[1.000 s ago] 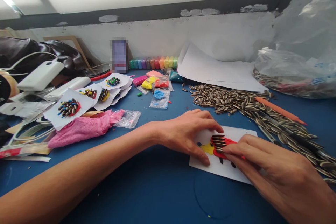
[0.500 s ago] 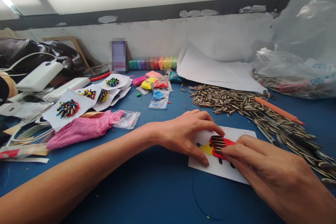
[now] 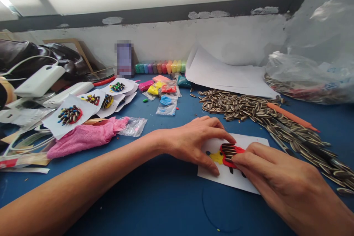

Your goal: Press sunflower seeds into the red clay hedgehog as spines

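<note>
My left hand (image 3: 197,140) is spread wide, thumb well apart from the fingers, resting on a small white paper card (image 3: 206,173). My right hand (image 3: 284,177) is narrowed to a pinch over the same card, its fingertips touching the red modelling clay (image 3: 240,150); I cannot tell whether a seed sits between them. Just beside those fingertips, several striped sunflower seeds (image 3: 229,150) lie side by side on the red clay, and a yellow clay shape (image 3: 216,158) joins it on the left. The card lies flat on the blue counter (image 3: 155,191), in front of me and to the right. Beyond my right hand spreads a loose seed pile (image 3: 229,105), with an orange stick (image 3: 293,117) and a black pen (image 3: 312,147) lying on it. Behind the pile are white paper sheets (image 3: 229,70) and a plastic bag (image 3: 306,73). Farther left, a row of coloured clay blocks (image 3: 160,67) lines the wall, while seed-covered cards (image 3: 49,118) overlap near a pink cloth (image 3: 83,138).
</note>
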The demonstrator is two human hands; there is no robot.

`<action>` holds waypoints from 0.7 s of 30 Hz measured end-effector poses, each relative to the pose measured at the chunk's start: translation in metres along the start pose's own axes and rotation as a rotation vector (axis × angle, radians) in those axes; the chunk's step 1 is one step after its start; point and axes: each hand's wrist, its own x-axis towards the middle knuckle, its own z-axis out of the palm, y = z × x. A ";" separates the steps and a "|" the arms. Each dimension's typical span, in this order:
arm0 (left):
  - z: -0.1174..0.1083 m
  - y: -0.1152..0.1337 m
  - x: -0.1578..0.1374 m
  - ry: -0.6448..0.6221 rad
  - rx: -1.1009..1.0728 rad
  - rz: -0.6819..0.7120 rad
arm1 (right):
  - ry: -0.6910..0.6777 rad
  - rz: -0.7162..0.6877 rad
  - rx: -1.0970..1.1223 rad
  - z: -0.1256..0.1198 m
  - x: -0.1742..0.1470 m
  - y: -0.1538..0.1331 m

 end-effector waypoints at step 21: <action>-0.001 0.006 0.001 0.006 -0.049 -0.045 | 0.055 0.396 -0.418 -0.027 -0.006 0.060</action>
